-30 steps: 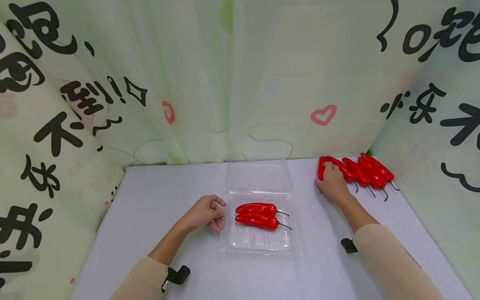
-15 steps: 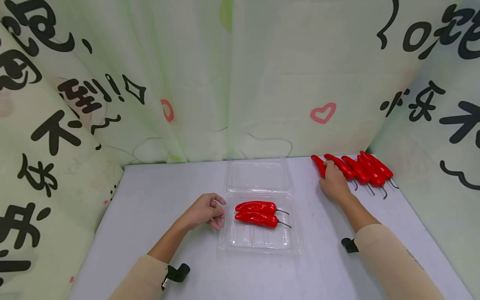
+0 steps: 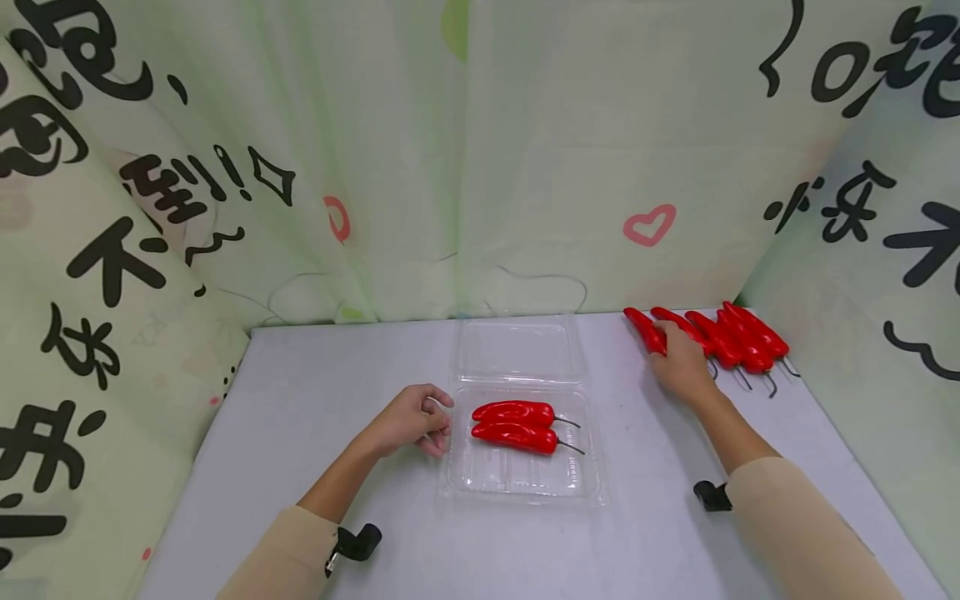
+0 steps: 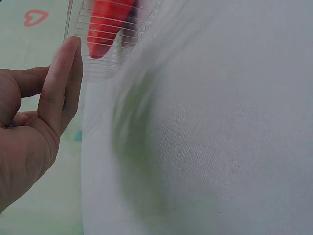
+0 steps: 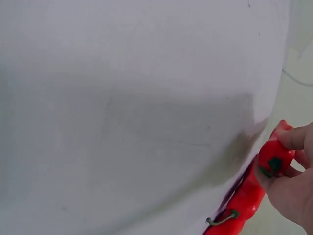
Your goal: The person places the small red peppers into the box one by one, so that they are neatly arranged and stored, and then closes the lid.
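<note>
A clear plastic clamshell box point(image 3: 480, 482) lies opened, its lid point(image 3: 517, 352) folded back toward the curtain. Two red chili peppers point(image 3: 513, 437) lie side by side in its base, stems pointing right. My left hand point(image 3: 408, 422) rests by the box's left side, fingertips right at the rim; its fingers look relaxed in the left wrist view, where a red pepper tip point(image 4: 101, 41) shows through the ribbed wall. At the back right, my right hand point(image 3: 684, 367) holds a red chili pepper point(image 3: 643, 330) between thumb and fingers, its green stem end point(image 5: 275, 164) facing the right wrist camera.
Several more red chili peppers point(image 3: 752, 333) lie in a slanted row just right of the right hand, at the table's back right corner. Pale green curtains point(image 3: 525, 167) with black lettering enclose the white table point(image 3: 337, 367) at the back and sides.
My right hand has drawn the leftmost chili pepper a little away from the row and turned it, then shifted slightly right along it. The left hand stays by the box.
</note>
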Motion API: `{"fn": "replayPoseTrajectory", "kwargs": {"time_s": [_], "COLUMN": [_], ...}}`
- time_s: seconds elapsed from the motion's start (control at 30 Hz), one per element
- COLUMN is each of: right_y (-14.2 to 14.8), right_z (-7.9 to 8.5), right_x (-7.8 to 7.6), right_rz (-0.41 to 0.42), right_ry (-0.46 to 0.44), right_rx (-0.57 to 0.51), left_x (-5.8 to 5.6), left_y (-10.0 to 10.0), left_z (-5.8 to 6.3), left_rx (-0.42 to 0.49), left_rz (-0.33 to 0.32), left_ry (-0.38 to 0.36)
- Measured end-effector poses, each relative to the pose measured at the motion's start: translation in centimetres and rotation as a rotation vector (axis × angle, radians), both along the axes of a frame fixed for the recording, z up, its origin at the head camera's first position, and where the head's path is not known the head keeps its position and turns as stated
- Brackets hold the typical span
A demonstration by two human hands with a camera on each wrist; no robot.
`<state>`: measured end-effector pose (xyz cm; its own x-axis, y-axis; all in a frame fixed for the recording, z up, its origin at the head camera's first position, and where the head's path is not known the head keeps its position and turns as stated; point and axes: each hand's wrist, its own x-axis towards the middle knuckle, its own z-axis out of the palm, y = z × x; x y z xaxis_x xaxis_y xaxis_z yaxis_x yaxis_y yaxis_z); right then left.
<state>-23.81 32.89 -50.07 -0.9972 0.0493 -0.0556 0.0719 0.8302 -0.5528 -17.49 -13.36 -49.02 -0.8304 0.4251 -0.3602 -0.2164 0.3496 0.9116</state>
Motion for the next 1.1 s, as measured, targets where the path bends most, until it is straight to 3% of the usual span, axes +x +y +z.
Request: {"fn": "replayPoseTrajectory", "kwargs": {"time_s": [0.6, 1.1], "right_y": [-0.1, -2.5], "right_z": [3.0, 4.9], "right_x": [3.8, 6.9], "right_rz": [0.082, 0.175], "right_ry": [0.11, 0.111], "right_rx": [0.016, -0.038], "left_x": [0.0, -0.1], "left_y": [0.1, 0.2], "left_z": [0.1, 0.2], "left_rx": [-0.007, -0.015], "left_rz": [0.006, 0.008], "left_ry": [-0.007, -0.014]}}
